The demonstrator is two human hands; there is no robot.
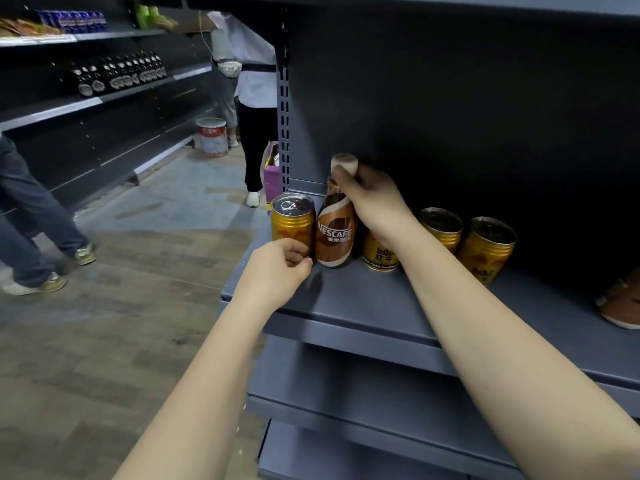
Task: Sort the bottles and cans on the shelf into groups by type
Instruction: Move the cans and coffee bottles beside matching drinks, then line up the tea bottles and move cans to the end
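While my left hand (277,265) curls round the foot of a gold can (293,225) at the shelf's (381,306) near left corner, my right hand (374,199) pinches the neck of a brown coffee bottle (336,237) just under its pale cap (344,163). The bottle stands upright, touching the can at its nine o'clock. At the bottle's three o'clock three more gold cans stand in a row: one (379,254) partly behind my wrist, then a second (441,226) and a third (486,247). Another brown bottle (620,303) lies on its side at the far right edge.
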